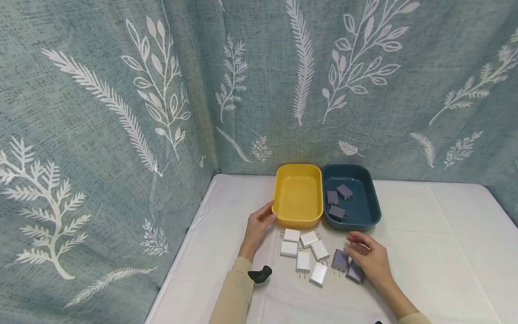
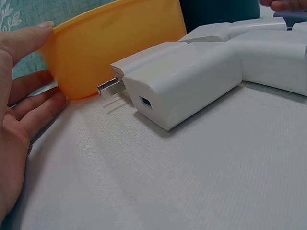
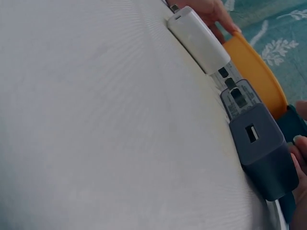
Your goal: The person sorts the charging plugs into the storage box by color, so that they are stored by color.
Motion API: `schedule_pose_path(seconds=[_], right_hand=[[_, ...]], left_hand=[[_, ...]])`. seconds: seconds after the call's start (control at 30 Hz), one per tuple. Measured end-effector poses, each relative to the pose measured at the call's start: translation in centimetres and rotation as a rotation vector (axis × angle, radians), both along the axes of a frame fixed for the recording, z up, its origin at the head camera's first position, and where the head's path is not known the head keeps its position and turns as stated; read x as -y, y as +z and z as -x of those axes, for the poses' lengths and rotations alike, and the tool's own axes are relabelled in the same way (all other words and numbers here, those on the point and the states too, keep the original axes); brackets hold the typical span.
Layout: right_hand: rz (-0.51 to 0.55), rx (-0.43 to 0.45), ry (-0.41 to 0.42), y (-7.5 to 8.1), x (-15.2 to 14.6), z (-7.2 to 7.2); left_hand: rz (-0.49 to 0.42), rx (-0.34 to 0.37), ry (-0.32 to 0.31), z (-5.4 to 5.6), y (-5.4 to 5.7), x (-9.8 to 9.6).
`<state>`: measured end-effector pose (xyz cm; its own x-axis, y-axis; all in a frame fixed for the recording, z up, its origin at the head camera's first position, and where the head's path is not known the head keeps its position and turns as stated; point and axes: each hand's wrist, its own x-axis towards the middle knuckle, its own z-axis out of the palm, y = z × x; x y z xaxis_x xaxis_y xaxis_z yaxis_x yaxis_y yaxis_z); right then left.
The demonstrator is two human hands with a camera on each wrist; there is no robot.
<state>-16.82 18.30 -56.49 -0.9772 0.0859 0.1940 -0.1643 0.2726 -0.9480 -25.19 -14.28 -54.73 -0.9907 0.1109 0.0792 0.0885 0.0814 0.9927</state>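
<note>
My left hand point(image 1: 258, 227) touches the near left corner of a yellow tray point(image 1: 299, 198), its thumb at the rim and its fingers along the outer wall. Beside it stands a dark blue tray point(image 1: 363, 204) holding three purple chargers, one of them a plug charger point(image 1: 344, 191) at the back. In front of the blue tray, my right hand point(image 1: 370, 258) hovers with fingers loosely bent and nothing seen between them. Under it lie two more purple chargers: one point(image 1: 340, 259) with prongs toward me, the other point(image 1: 355, 272) partly hidden by the hand.
Several white plug chargers point(image 1: 302, 262) lie grouped before the yellow tray, prongs pointing various ways. A black object point(image 1: 261, 274) sits at the left wrist. Behind the white-covered table point(image 1: 429, 234) hangs a leaf-patterned curtain point(image 1: 259, 90), also along the left.
</note>
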Motion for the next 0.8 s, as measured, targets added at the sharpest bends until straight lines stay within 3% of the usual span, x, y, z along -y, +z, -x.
schedule_pose_path(seconds=[0.8], right_hand=[[-0.006,0.022,0.110,-0.75,-0.35,-0.32]], left_hand=[[0.008,0.007,0.013,-0.03,0.11,-0.14]])
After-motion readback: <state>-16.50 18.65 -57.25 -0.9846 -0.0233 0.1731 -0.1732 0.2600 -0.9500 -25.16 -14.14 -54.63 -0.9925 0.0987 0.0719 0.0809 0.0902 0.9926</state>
